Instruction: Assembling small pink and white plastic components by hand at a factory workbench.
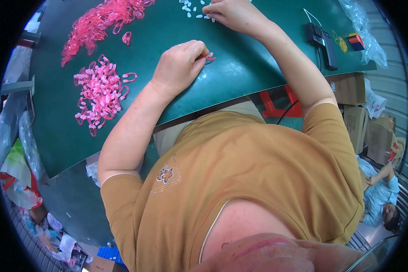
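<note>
Closest in, the left hand rests on the green table with its fingers curled in tight and pinched on a small pink clip, which pokes out just past the fingertips and sits right on the table surface. A bit further out, the right hand has its fingers bunched together and pressed down onto a scatter of tiny white pieces near the top edge; can't really tell whether it's actually gripping one or just touching them, since the fingertips hide that part. The white bits are partly cut off by the frame too, and too small to make out their shape. Off to the person's left there's a pile of light pink clips, and further back a bigger heap of brighter pink ones that also runs out of frame. Over on the right side of the table lies a black gun-shaped tool with a wire, next to crinkly clear plastic. Past the table edge there are cardboard boxes, and another person in a light blue top down by the floor.
</note>
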### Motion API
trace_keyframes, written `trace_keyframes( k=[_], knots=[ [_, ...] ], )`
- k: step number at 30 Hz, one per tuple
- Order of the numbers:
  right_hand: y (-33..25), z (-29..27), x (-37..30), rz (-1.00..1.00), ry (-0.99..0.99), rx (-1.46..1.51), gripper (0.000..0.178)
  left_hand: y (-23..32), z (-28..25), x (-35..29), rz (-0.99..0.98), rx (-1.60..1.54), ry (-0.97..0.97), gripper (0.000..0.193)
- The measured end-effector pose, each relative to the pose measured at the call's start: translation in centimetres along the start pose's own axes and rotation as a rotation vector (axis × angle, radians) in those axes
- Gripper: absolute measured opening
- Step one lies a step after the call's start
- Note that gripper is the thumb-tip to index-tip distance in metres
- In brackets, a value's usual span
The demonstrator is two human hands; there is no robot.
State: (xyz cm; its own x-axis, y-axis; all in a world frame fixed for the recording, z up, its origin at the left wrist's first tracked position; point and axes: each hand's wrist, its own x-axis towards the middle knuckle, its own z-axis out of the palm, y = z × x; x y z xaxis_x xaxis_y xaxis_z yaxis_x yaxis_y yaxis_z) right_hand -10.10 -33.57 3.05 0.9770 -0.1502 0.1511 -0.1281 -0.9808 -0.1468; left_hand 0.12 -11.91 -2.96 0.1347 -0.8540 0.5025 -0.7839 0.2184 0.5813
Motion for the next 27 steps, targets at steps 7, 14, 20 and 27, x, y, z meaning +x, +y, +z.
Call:
trace_keyframes(
  k=[7,14,20,27],
  knots=[
    [1.7,2.6,0.7,-0.134,0.099,-0.100,0.020,-0.2,0.0,0.0,-0.008,0.018,-0.042,0.011],
    [0.1,1.7,-5.9,0.131,-0.176,0.304,0.021,-0.1,-0.3,0.0,-0.030,-0.016,-0.038,0.011],
    [-1.2,1.5,-7.1,0.292,-0.182,0.310,0.032,0.0,0.1,0.0,-0.057,0.003,-0.048,0.009],
    [1.4,0.9,-7.8,0.208,-0.037,0.403,0.031,0.2,-0.1,0.2,-0.044,0.025,-0.052,0.009]
  ],
)
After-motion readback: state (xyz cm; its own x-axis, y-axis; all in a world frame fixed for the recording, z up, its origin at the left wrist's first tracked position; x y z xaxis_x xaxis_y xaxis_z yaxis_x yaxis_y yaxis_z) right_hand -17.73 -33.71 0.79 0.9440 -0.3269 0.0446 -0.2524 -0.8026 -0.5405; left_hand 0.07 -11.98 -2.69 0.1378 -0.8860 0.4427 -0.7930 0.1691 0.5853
